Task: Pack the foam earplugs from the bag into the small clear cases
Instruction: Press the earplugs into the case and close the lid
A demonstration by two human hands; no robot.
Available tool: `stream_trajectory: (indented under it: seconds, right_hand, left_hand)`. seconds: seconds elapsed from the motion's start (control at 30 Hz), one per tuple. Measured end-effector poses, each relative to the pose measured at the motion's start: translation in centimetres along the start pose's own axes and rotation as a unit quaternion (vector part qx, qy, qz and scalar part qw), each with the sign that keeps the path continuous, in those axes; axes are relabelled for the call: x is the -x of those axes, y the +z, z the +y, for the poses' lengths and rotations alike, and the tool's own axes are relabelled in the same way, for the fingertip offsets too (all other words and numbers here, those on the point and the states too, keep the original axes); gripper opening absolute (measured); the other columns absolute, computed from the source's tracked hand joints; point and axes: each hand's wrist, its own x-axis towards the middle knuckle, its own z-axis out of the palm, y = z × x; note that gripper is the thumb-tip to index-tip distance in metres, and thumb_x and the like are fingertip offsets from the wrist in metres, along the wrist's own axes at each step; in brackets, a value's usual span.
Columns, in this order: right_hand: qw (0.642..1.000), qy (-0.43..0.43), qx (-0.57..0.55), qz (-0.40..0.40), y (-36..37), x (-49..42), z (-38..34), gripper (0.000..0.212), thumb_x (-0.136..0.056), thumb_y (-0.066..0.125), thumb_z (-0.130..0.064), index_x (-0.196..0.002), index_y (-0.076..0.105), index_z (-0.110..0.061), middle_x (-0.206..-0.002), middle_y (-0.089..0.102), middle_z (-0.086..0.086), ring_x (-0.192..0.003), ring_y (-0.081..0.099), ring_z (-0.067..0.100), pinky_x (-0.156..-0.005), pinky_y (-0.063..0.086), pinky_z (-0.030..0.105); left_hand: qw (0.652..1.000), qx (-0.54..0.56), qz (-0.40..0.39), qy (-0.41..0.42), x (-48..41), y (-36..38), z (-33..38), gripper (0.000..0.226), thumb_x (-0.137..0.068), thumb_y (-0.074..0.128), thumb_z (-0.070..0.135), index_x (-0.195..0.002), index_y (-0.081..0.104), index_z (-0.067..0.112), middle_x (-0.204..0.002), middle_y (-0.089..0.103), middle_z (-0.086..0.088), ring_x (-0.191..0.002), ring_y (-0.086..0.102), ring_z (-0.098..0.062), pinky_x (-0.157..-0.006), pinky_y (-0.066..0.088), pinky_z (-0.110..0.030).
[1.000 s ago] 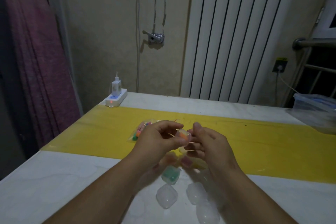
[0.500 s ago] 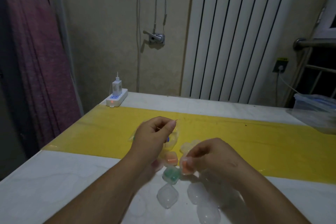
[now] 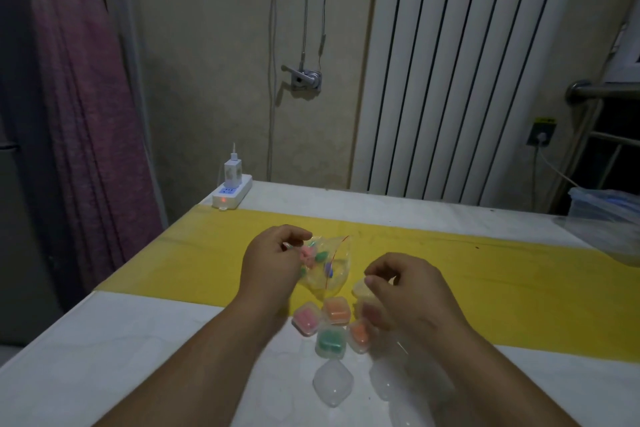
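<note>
Several filled cases lie between the bag and an empty case.

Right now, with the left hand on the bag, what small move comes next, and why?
Probably bring the right hand to the bag and pick out an earplug: the left hand grips it, the right looks empty, and an empty clear case waits nearby.

Cases crowd the near centre, bag just behind them. Tabletop bare at left; power strip occupies far-left corner.
</note>
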Motion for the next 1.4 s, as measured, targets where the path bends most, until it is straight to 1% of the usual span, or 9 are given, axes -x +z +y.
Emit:
stream_trajectory:
  seconds: [0.23,0.33,0.5,0.67,0.77,0.9,1.07,1.17,1.4]
  right_hand:
    - [0.994,0.006,0.055,-0.089,1.3,-3.4,-0.9,0.014,-0.093,0.059,-0.02,-0.098,0.071,-0.025,-0.1,0.07,-0.005,-0.094,0.063,0.014,-0.082,0.049,0.026]
    - [0.994,0.014,0.045,-0.102,2.7,-4.6,-1.3,0.021,-0.092,0.056,-0.012,-0.099,0.073,-0.022,-0.101,0.071,-0.001,-0.095,0.064,0.017,-0.081,0.049,0.025]
    - [0.989,-0.006,0.104,-0.106,5.0,-5.9,-2.8,0.026,-0.079,0.06,-0.001,-0.085,0.073,-0.023,-0.099,0.069,-0.002,-0.093,0.063,0.018,-0.072,0.042,0.021]
    - [0.993,-0.025,0.07,-0.095,7.0,-6.7,-3.5,0.031,-0.077,0.06,-0.004,-0.055,0.062,-0.026,-0.073,0.062,-0.008,-0.078,0.061,0.016,-0.061,0.04,0.018]
    - [0.99,-0.018,0.082,-0.111,7.5,-6.8,-3.6,0.034,-0.08,0.06,-0.003,-0.055,0.054,-0.026,-0.079,0.061,-0.003,-0.08,0.057,0.018,-0.068,0.038,0.021]
    - [0.993,-0.009,0.085,-0.083,7.8,-6.9,-3.7,0.035,-0.088,0.059,-0.013,-0.057,0.049,-0.026,-0.079,0.058,-0.002,-0.076,0.053,0.017,-0.067,0.036,0.021]
    - [0.992,0.026,0.097,-0.074,7.8,-7.4,-3.5,0.019,-0.087,0.054,-0.007,-0.082,0.07,-0.015,-0.094,0.071,0.01,-0.09,0.064,0.027,-0.069,0.039,0.022]
    - [0.989,0.023,0.116,-0.092,7.9,-7.7,-3.4,0.02,-0.086,0.053,-0.007,-0.084,0.07,-0.016,-0.099,0.072,0.011,-0.094,0.064,0.028,-0.071,0.041,0.022]
    - [0.988,0.039,0.096,-0.114,7.3,-8.3,-2.9,0.025,-0.093,0.052,-0.01,-0.111,0.069,-0.009,-0.114,0.068,0.012,-0.109,0.063,0.028,-0.072,0.038,0.021]
  left_hand:
    - [0.98,-0.196,0.039,0.014,-1.8,-1.0,-1.6,0.037,-0.082,0.056,-0.002,-0.083,0.072,0.031,-0.091,0.067,0.008,-0.088,0.062,-0.015,-0.07,0.056,-0.035]
    - [0.96,-0.276,0.046,0.024,-1.7,-1.0,-1.7,0.037,-0.082,0.055,-0.002,-0.094,0.074,0.028,-0.098,0.066,0.005,-0.1,0.055,-0.019,-0.083,0.054,-0.039]
    - [0.933,-0.355,0.043,0.034,-1.7,-0.9,-2.1,0.035,-0.082,0.06,0.005,-0.108,0.069,0.027,-0.105,0.064,0.003,-0.105,0.048,-0.02,-0.085,0.05,-0.037]
    - [0.944,-0.327,0.032,0.026,-1.6,-0.6,-2.4,0.035,-0.08,0.053,-0.004,-0.1,0.065,0.021,-0.099,0.064,0.001,-0.095,0.055,-0.02,-0.082,0.052,-0.039]
    - [0.945,-0.325,0.031,0.027,-1.6,-0.7,-2.6,0.035,-0.078,0.051,-0.006,-0.096,0.066,0.021,-0.099,0.065,0.0,-0.094,0.056,-0.021,-0.081,0.052,-0.038]
    - [0.936,-0.349,0.027,0.033,-1.6,-0.6,-2.7,0.035,-0.079,0.054,-0.004,-0.099,0.066,0.022,-0.101,0.063,0.001,-0.099,0.054,-0.021,-0.084,0.051,-0.038]
    - [0.939,-0.342,0.028,0.024,-1.7,-0.6,-2.7,0.032,-0.079,0.056,-0.004,-0.097,0.067,0.021,-0.101,0.063,0.0,-0.098,0.055,-0.021,-0.083,0.051,-0.039]
    - [0.941,-0.338,0.031,0.021,-1.6,-0.6,-2.6,0.032,-0.078,0.056,-0.004,-0.094,0.067,0.021,-0.099,0.064,0.0,-0.096,0.056,-0.021,-0.081,0.052,-0.039]
    - [0.941,-0.336,0.035,0.018,-1.5,-0.6,-2.5,0.031,-0.079,0.057,-0.003,-0.096,0.067,0.021,-0.1,0.064,0.0,-0.097,0.057,-0.021,-0.083,0.052,-0.038]
